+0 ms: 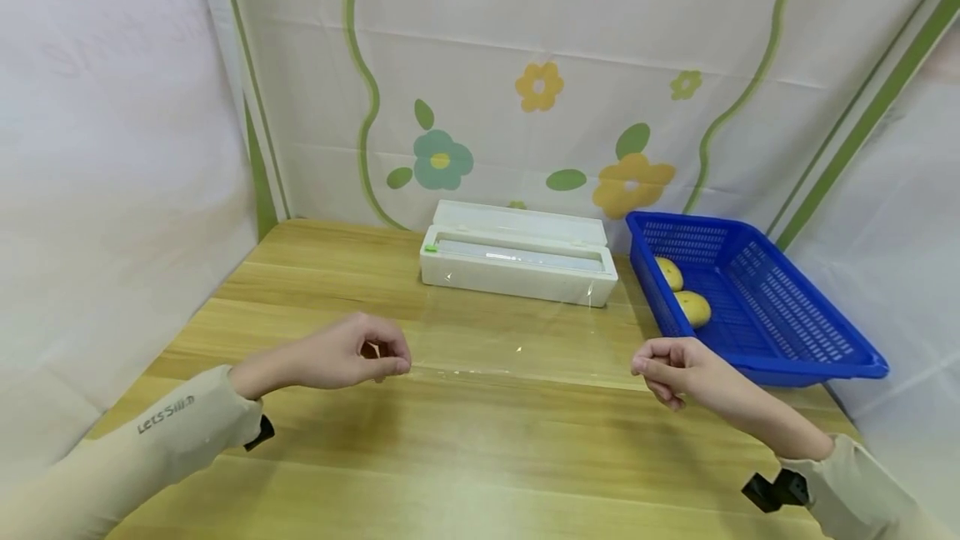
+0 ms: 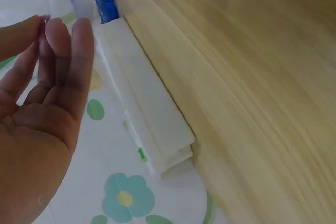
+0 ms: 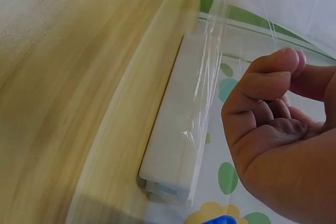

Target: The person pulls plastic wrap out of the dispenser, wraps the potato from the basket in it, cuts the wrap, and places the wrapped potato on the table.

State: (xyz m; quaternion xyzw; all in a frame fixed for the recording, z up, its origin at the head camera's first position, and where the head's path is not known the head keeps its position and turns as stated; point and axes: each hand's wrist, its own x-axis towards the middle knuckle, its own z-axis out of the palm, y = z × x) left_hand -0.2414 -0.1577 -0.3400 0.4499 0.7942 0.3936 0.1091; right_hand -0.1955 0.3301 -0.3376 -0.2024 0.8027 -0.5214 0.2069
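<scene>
A sheet of clear plastic wrap (image 1: 510, 348) stretches from the white wrap dispenser box (image 1: 517, 283) toward the person. My left hand (image 1: 352, 352) pinches its near left corner between thumb and fingertips. At the near right corner, my right hand (image 1: 693, 369) pinches the film in the same way. The box's lid (image 1: 521, 223) stands raised, and the roll (image 1: 517, 255) shows inside. In the right wrist view, the film (image 3: 207, 77) looks creased and shiny in front of the box (image 3: 170, 124). The left wrist view shows the left fingers (image 2: 58, 40) together at the film's edge.
A blue plastic basket (image 1: 780, 307) stands at the right, beside the box and the right hand. Two yellow potato-like items (image 1: 692, 308) lie at its left side. Behind the wooden table (image 1: 465, 457) hangs a white flowered cloth (image 1: 487, 40); more cloth lines both sides.
</scene>
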